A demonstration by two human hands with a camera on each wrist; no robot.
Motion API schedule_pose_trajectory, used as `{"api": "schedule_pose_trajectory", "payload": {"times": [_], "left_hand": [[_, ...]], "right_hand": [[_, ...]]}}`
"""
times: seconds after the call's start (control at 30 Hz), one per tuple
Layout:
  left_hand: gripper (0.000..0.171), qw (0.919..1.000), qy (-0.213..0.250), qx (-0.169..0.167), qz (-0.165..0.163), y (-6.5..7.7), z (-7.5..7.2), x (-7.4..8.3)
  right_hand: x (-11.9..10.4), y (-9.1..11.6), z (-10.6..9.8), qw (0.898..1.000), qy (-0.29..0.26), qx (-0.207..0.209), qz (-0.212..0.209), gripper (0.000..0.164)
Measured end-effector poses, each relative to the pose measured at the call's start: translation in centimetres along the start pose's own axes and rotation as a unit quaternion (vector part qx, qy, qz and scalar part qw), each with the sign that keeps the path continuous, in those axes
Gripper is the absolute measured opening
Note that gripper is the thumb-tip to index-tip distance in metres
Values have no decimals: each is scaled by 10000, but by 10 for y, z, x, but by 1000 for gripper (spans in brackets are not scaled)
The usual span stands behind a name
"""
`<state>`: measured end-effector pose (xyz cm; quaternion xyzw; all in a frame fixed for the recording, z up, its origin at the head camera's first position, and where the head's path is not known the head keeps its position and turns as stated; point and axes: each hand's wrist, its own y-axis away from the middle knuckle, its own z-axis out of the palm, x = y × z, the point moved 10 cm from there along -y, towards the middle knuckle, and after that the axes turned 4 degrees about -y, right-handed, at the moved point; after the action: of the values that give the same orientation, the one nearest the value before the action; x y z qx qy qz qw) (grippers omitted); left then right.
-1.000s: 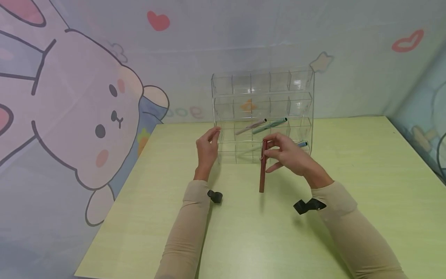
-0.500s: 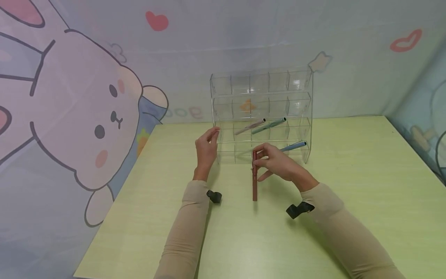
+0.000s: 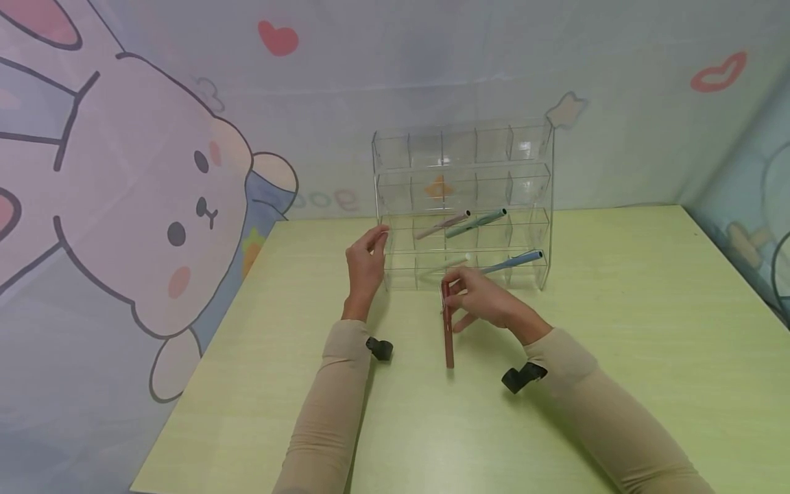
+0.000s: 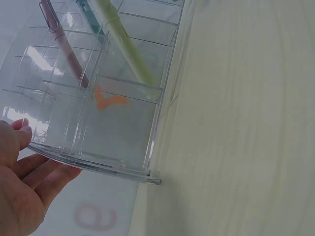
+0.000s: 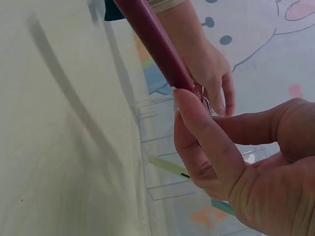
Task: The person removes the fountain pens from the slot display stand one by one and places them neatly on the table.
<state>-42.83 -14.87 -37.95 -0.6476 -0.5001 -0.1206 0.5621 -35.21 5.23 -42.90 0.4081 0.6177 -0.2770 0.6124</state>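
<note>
My left hand holds the left side of a clear, tiered pen rack; in the left wrist view its thumb is on the front and its fingers lie behind the edge. Before the rack, my right hand pinches a dark red pen near its clip end, the pen hanging almost upright above the table. In the rack's third tier lean a pale pink pen and a green pen. The lowest tier has a blue pen and a pale yellow-green pen.
The rack stands at the back of a light yellow-green table, close to a printed cloth with a rabbit and hearts. A dark camera is strapped to each wrist. At the far right a cable hangs beside the table.
My right hand has moved left and toward me with the red pen, away from the rack, uncovering more of the blue and yellow-green pens. The left hand has stayed at the rack's side.
</note>
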Motion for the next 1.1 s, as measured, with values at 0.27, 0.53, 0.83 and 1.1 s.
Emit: {"api": "schedule_pose_trajectory", "payload": {"times": [0.27, 0.53, 0.83, 1.1], "left_hand": [[20, 10000, -32, 4, -72, 1, 0, -1], [20, 9999, -49, -26, -83, 1, 0, 0], [20, 9999, -56, -23, -111, 0, 0, 0], [20, 9999, -103, -2, -122, 0, 1, -2]], "right_hand": [[8, -5, 9, 9999, 107, -34, 24, 43], [20, -10, 16, 9996, 206, -100, 163, 33], [27, -12, 23, 9973, 641, -246, 263, 29], [30, -12, 29, 9949, 887, -351, 342, 18]]}}
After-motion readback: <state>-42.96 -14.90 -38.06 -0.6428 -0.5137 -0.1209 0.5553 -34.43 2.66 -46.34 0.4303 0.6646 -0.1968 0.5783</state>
